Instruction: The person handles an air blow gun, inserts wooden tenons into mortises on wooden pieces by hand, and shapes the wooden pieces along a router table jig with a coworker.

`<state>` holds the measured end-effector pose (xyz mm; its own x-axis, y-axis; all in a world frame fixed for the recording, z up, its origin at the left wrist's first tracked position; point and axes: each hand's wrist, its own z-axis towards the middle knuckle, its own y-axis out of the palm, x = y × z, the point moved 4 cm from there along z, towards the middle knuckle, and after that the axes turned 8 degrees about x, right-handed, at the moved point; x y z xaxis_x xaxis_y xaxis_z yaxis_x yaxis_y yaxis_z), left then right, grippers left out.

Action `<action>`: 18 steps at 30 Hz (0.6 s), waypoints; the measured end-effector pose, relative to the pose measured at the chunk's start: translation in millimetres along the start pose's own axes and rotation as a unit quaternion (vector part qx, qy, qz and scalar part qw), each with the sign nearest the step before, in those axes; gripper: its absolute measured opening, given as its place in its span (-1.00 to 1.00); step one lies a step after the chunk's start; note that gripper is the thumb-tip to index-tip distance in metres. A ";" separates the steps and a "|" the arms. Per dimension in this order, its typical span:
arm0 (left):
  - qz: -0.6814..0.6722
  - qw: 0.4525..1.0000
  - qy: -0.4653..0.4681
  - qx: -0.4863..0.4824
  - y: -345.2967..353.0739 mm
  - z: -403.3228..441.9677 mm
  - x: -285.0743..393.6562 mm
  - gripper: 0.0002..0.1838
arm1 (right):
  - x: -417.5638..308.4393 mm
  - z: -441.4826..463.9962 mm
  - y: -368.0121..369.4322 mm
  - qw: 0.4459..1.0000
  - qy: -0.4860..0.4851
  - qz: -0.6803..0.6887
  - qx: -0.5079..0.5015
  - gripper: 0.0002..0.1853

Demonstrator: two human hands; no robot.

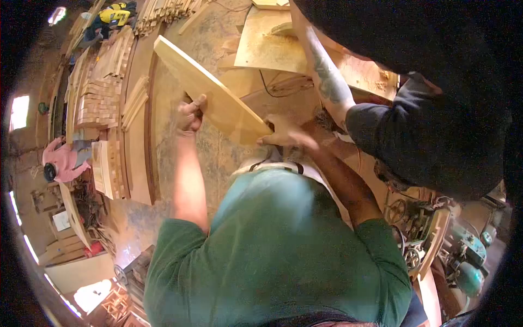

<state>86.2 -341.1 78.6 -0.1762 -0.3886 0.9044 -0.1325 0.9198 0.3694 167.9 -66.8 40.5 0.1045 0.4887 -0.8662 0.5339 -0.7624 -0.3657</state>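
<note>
A flat pale wooden board (215, 95) with one slanted end is held up in front of me, tilted from upper left to lower right. My left hand (189, 114) is closed on its left edge, the thumb pressing against the broad face. At the near right end, my right hand (287, 134) grips the board's corner; it is somewhat smeared by motion. Part of its fingers is hidden.
Close on the right stands a person in dark clothes, a tattooed forearm (327, 76) reaching over pale wooden sheets (272, 46). Stacked wood blocks (99, 103) line the left, where a person in pink (70, 162) works. Machinery (468, 245) is at lower right.
</note>
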 end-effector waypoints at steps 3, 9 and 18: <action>0.004 0.999 -0.024 -0.025 -4.9 0.1 -13.6 -0.49 | 9.0 -11.2 10.2 0.998 0.043 0.013 0.037 -0.42; 0.025 0.994 0.012 -0.109 11.3 22.3 2.2 -0.47 | 22.9 2.4 14.3 0.994 -0.010 -0.027 0.107 -0.45; 0.031 0.990 -0.015 -0.139 -21.0 40.8 37.1 -0.38 | -12.6 24.3 57.7 0.988 0.000 -0.015 0.154 -0.40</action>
<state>42.6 -377.0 95.6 -0.2058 -0.3282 0.9219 0.1524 0.9198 0.3615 176.9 -127.2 22.0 0.0927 0.5131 -0.8533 0.2564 -0.8404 -0.4775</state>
